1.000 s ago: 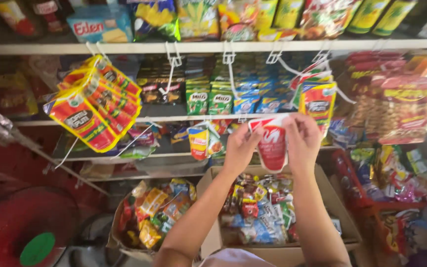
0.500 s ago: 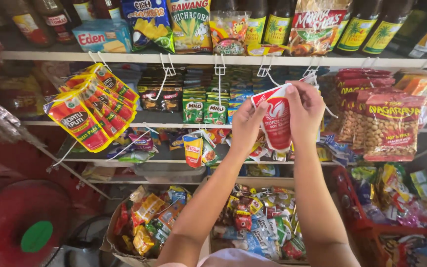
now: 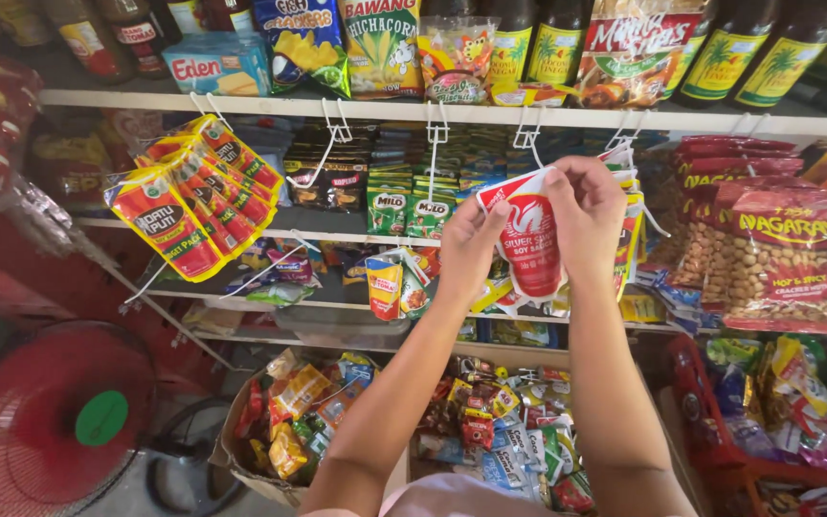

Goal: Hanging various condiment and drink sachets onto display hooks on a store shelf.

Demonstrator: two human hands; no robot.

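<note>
Open air lies between the white wire hooks [image 3: 435, 129] under the white shelf edge [image 3: 241, 103], where the hands [image 3: 528, 225] hold a red-and-white sauce pouch [image 3: 531, 239]. Hanging yellow-and-red pouches [image 3: 193, 196] crowd the left, red bags of peanuts [image 3: 777, 254] the right. Below, cardboard boxes of mixed sachets [image 3: 308, 412] fill the floor beside a red fan [image 3: 50, 421].

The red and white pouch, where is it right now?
In the head view, the red and white pouch is right of centre, held up between the left hand and right hand, just under the white wire hooks on the shelf edge.
</note>
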